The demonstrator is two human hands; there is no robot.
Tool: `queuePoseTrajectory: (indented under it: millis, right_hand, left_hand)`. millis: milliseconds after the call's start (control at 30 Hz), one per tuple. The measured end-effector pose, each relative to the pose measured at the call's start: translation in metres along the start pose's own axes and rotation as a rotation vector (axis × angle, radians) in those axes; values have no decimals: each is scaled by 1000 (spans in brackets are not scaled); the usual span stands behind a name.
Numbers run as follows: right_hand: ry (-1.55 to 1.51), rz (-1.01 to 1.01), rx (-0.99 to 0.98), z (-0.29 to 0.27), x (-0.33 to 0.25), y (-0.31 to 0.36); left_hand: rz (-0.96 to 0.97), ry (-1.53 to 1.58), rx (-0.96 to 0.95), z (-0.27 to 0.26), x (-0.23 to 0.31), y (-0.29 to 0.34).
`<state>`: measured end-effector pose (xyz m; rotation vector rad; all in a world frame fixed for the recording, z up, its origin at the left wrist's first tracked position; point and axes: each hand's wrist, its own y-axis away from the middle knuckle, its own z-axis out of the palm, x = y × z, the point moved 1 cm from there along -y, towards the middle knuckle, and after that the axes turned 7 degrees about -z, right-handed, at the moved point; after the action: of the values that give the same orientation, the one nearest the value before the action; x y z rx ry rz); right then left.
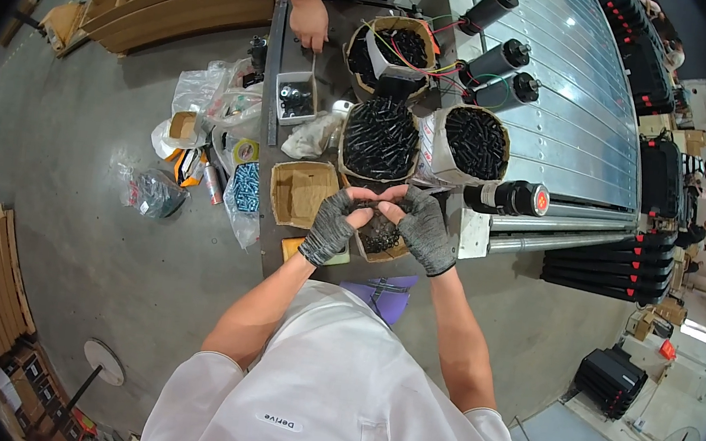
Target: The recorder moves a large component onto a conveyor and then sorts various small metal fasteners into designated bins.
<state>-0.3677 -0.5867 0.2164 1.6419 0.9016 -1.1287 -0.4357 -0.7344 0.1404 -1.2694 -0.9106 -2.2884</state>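
Note:
In grey fingerless gloves, my left hand [333, 225] and my right hand [423, 230] meet in front of my chest. The fingers and thumbs of both are pinched together at one spot. Whatever lies between the fingertips is small and dark, and its kind cannot be made out. Just below them is a small cardboard box with tiny dark parts [379, 239], partly covered by my hands. Beyond my fingers, slim black cylindrical parts [380, 136] fill a larger box. A shallow cardboard box [303, 189] sits beside my left hand.
More black parts [475, 143] fill a box at the right, near a black cylindrical device [508, 198]. Motor-like cylinders [498, 58] with coloured wires line the metal roller conveyor [572, 97]. Another person's hand [309, 24] reaches above a white box [280, 108]. Bagged blue screws [246, 187] lie left.

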Motion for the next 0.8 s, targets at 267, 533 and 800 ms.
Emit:
queuePoseTrajectory:
  millis: [267, 533, 800]
  right_hand:
    - [178, -121, 34, -12, -7, -37]
    - [520, -259, 141, -21, -2, -119]
    - [607, -256, 112, -34, 20, -142]
  left_hand:
    - [30, 147, 20, -7, 0, -3]
    - [-91, 54, -1, -35, -33, 18]
    - [-241, 101, -16, -34, -42, 38]
